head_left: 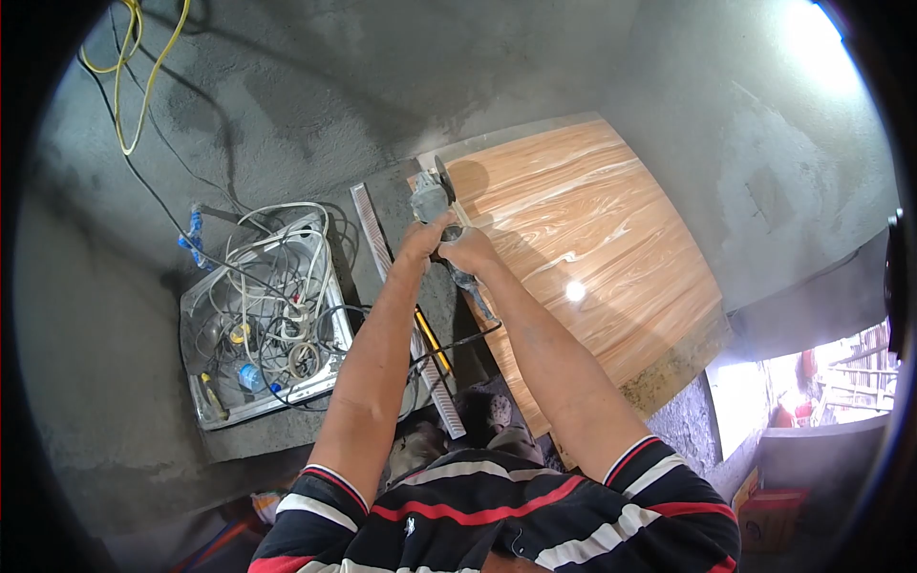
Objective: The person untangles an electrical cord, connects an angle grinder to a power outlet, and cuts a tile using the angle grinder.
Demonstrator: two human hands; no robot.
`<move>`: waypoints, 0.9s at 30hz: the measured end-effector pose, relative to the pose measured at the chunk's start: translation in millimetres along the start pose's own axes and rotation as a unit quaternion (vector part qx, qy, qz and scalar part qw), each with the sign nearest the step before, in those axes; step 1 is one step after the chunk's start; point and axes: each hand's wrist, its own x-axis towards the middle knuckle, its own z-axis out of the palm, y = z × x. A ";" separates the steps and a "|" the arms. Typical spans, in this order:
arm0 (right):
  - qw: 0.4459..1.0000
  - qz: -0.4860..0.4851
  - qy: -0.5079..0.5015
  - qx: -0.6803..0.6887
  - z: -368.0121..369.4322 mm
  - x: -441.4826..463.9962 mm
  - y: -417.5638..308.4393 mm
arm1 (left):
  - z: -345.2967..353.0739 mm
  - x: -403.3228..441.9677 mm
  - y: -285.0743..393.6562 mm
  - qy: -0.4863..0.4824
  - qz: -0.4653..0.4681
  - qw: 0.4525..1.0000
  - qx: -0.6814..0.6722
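Both hands are wrapped round the body of a grey, dusty angle grinder (432,199), whose dark disc stands at the left edge of a wood-patterned tile (583,239). My left hand (420,241) is closed on the grinder's left side. On its right side my right hand (468,250) is closed too, close beside the left. From the grinder's rear a black cord runs down toward my body. A narrow strip lies along the tile's left edge, below the tool. Whether the disc touches the tile is hard to tell.
Left of my arms, a white-rimmed basin (339,315) holds tangled cables, tape rolls and a bottle. A long metal straightedge (373,224) and a yellow-orange tool (433,339) lie between basin and tile. Yellow cable (148,95) hangs at the upper left. Grey walls surround the spot.
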 end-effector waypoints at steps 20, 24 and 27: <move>1.000 0.009 0.001 0.000 -3.7 -12.9 -0.3 | 1.1 -2.0 -7.3 0.006 -0.002 1.000 0.029; 1.000 0.008 -0.009 0.010 -8.9 -23.7 -4.5 | 3.7 -7.8 -7.9 0.010 0.002 1.000 0.026; 1.000 -0.005 0.000 0.005 -8.8 -26.3 -4.6 | 3.9 -5.2 -13.5 0.015 0.014 0.999 0.024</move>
